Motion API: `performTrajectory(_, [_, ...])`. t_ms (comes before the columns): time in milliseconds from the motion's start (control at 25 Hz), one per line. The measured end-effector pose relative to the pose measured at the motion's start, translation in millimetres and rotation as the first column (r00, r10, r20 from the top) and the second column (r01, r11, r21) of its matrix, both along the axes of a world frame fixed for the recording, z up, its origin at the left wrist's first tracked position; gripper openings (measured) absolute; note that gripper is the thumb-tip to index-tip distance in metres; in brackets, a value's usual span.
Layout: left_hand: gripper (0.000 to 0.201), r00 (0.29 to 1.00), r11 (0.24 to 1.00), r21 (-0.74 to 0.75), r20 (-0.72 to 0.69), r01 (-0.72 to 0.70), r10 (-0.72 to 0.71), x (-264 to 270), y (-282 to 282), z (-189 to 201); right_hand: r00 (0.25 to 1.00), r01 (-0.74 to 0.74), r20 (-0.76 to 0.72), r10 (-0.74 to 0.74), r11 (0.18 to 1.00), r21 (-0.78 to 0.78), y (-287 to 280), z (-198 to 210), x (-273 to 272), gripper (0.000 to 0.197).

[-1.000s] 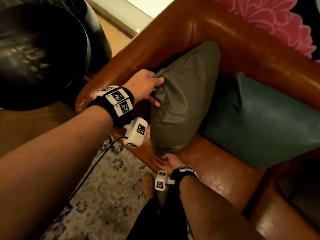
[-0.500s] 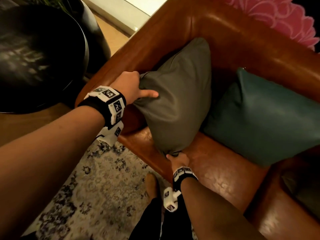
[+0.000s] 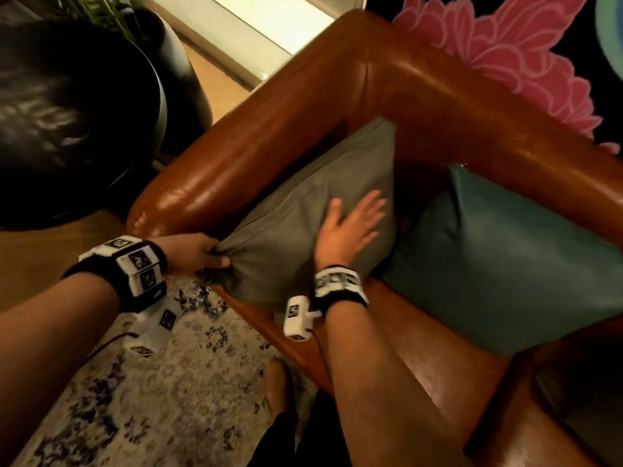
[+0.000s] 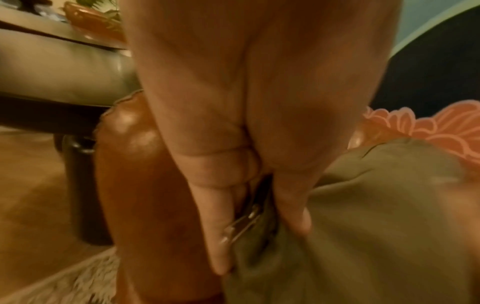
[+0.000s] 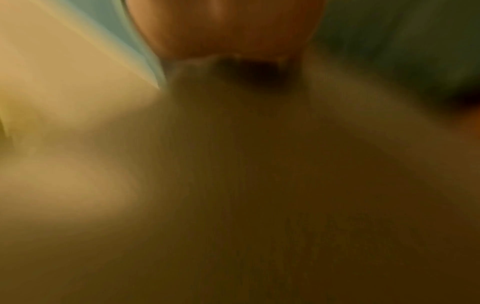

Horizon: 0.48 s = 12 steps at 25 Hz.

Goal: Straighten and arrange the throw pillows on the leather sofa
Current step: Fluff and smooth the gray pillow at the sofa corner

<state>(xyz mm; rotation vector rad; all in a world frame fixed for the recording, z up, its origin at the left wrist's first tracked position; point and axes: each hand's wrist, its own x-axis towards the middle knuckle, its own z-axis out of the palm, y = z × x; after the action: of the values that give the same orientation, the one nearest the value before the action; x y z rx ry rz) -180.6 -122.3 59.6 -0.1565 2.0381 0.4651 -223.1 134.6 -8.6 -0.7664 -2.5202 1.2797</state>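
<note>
An olive-grey pillow (image 3: 320,197) leans in the corner of the brown leather sofa (image 3: 421,96), against the armrest. My left hand (image 3: 199,254) pinches the pillow's near left corner; in the left wrist view my fingers (image 4: 215,226) pinch the fabric (image 4: 376,226) by a metal zipper pull (image 4: 241,224). My right hand (image 3: 350,224) lies flat on the pillow's face, fingers spread. A teal pillow (image 3: 505,257) rests against the backrest to the right. The right wrist view is a blur of olive fabric (image 5: 259,185).
A dark round table (image 3: 67,112) stands left of the armrest (image 3: 219,170). A patterned rug (image 3: 151,382) covers the floor below the seat edge. A pink flower-shaped piece (image 3: 505,45) lies behind the backrest. My foot (image 3: 279,382) stands on the rug by the sofa.
My right hand left the pillow's bottom corner and now lies flat on its face. The left hand slid down to the near left corner. The pillow has tipped back against the armrest.
</note>
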Motion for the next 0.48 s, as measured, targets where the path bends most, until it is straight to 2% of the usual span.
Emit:
performTrajectory(40, [0.030,0.999,0.999,0.002,-0.005,-0.049,0.049,5.5,-7.4,-0.3,0.978,-0.126,0.170,0.123,0.992,0.011,-26.5,-4.5,-7.3,0.079])
performTrajectory(120, [0.032,0.989,0.990,-0.003,0.035,-0.142,0.142,2.0,-9.7,13.9,0.911,-0.324,0.274,0.308,0.946,0.014,-34.7,-6.1,-35.1,0.079])
performTrajectory(160, [0.034,0.990,0.995,-0.046,0.102,-0.089,0.094,-2.9,-0.1,21.7,0.923,-0.317,0.234,0.307,0.948,0.008,-22.3,-7.7,-43.9,0.078])
performTrajectory(200, [0.038,0.981,0.993,-0.117,0.192,0.023,0.000,-11.4,15.0,33.3,0.937,-0.298,0.199,0.287,0.954,0.027,-8.3,-10.3,-46.8,0.078])
performTrajectory(280, [0.056,0.933,0.931,-0.243,0.301,0.273,-0.196,-38.3,45.2,53.3,0.904,-0.345,0.266,0.335,0.939,-0.011,1.9,-16.4,-36.1,0.078])
performTrajectory(320, [0.063,0.934,0.889,-0.307,0.225,0.339,-0.279,-56.5,61.3,60.1,0.848,-0.409,0.338,0.409,0.909,-0.074,-0.5,-19.4,-30.7,0.077])
performTrajectory(360, [0.067,0.944,0.871,-0.380,0.023,0.313,-0.330,-81.6,75.5,63.2,0.794,-0.454,0.377,0.477,0.878,-0.154,-2.9,-21.7,-28.9,0.076])
performTrajectory(400, [0.067,0.909,0.901,-0.399,-0.290,0.170,-0.300,-111.0,88.8,64.1,0.773,-0.471,0.364,0.520,0.854,-0.220,-2.9,-21.5,-29.9,0.074])
performTrajectory(440, [0.063,0.805,0.945,-0.327,-0.558,0.006,-0.198,-140.1,106.2,65.1,0.776,-0.472,0.323,0.541,0.839,-0.271,1.8,-18.3,-32.2,0.073])
performTrajectory(480, [0.059,0.728,0.972,-0.210,-0.682,-0.103,-0.071,-166.4,127.7,60.6,0.793,-0.470,0.275,0.543,0.833,-0.292,10.3,-16.5,-32.8,0.072])
